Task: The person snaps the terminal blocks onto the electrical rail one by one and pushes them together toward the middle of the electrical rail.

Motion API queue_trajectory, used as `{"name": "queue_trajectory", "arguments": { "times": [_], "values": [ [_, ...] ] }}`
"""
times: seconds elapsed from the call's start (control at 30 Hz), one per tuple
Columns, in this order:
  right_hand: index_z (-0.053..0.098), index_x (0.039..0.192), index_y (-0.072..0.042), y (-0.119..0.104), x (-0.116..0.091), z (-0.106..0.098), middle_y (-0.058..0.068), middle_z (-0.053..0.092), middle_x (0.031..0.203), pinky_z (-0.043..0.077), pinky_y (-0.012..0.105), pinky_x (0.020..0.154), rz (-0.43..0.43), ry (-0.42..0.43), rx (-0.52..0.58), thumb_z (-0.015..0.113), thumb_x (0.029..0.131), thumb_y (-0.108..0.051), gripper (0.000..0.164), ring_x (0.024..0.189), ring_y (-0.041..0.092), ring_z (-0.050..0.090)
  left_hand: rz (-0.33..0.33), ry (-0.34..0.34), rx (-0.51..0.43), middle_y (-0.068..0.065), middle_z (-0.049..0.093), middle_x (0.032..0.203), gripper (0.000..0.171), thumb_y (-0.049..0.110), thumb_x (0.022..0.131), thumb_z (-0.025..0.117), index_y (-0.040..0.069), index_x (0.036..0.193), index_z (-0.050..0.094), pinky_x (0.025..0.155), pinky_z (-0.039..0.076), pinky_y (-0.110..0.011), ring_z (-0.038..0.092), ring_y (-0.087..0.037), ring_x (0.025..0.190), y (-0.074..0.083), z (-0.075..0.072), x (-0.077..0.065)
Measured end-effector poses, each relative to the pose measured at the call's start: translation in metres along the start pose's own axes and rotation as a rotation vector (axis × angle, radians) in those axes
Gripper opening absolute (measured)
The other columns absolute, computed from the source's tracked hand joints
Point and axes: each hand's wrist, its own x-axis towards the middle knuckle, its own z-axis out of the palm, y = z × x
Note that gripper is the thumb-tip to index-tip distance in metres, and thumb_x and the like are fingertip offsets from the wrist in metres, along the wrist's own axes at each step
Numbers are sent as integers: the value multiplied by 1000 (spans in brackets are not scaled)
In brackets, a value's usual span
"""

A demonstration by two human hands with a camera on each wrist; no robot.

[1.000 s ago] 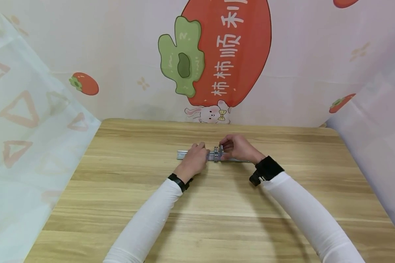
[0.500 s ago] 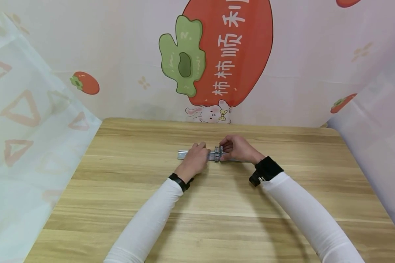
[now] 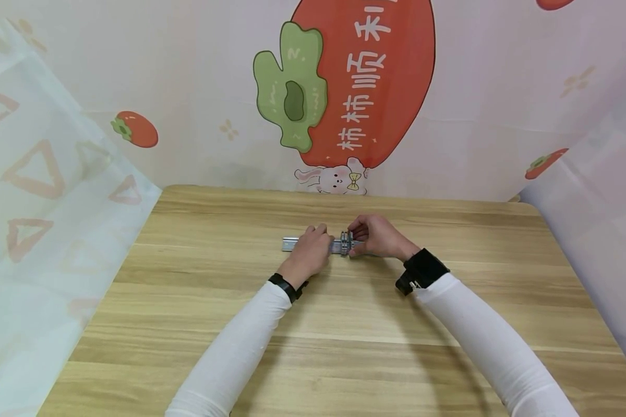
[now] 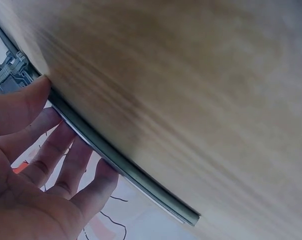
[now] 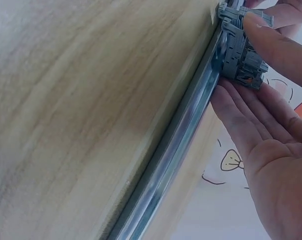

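A metal DIN rail [image 3: 290,244] lies lengthwise on the table, its middle partly covered by the hands. Thumb and fingers of my left hand [image 3: 309,255] hold it by its two long edges, as the left wrist view shows. Slim grey terminal blocks [image 3: 344,243] sit across the rail between the hands. My right hand [image 3: 378,236] pinches the nearest grey terminal block [image 5: 236,52], thumb on one end and fingers on the other. This block stands on the rail, close beside its neighbour. Beyond it, the bare rail [image 5: 176,135] runs on under the right hand.
The wooden table [image 3: 313,336] stretches around the hands. Behind it hangs a printed cloth [image 3: 203,75] with persimmon drawings, and pale sheets close off both sides. Each wrist carries a black strap [image 3: 426,267] with a small device.
The terminal block in my right hand has shifted slightly left, narrowing the gap to the neighbouring blocks. My left hand keeps its hold on the rail.
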Motion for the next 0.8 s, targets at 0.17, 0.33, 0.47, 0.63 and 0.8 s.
{"name": "queue_trajectory", "arguments": {
  "times": [0.17,0.33,0.47,0.63,0.8],
  "values": [
    [64,116,8,0,-2,1,19,70,113,55,40,92,-11,10,-24,88,76,1,48,105,31,69,-2,-5,2,-12,58,123,32,10,100,63,6,131,68,87,51,-40,53,-30,106,1,0,0],
    [64,115,6,1,-2,3,17,70,113,55,38,92,-3,19,-55,89,76,-1,47,105,29,69,0,-5,4,-11,58,122,31,9,100,63,6,131,69,87,51,-40,53,-29,106,1,1,0],
    [64,115,4,2,-2,5,15,70,112,55,38,91,6,29,-90,89,76,-2,46,104,27,69,-1,-7,6,-11,57,122,31,8,100,63,6,130,69,87,51,-40,53,-29,105,1,2,1],
    [64,115,6,0,-3,7,17,70,113,55,37,91,-5,40,-113,88,76,-2,47,104,28,69,3,2,13,-11,57,121,30,8,99,64,6,128,70,87,52,-41,53,-30,106,1,2,1],
    [64,116,6,-1,-4,10,16,70,111,56,36,89,-10,53,-165,89,76,-3,47,101,26,70,7,14,19,-11,57,121,28,8,98,65,6,125,71,86,53,-41,53,-30,106,1,2,0]
  ]
}}
